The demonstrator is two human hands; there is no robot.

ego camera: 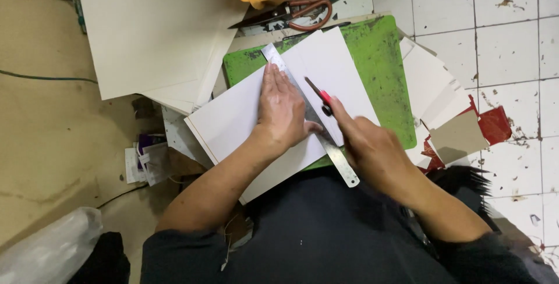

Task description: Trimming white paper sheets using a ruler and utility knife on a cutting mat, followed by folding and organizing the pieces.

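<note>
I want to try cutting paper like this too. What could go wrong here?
1. The left hand presses flat on the metal ruler, with fingers near its edge. The knife in the right hand might slip and cut them.
2. If the ruler slides on the white card, the cut may go crooked.
3. The card sticks out past the green mat, so cutting there may mark what's beneath.

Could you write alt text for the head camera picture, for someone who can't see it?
Seen from above, a left hand presses a metal ruler flat on a white board while the right hand draws a red knife along the ruler's edge. The board lies on a green mat, with scissors and stacked boards beyond it.
</note>
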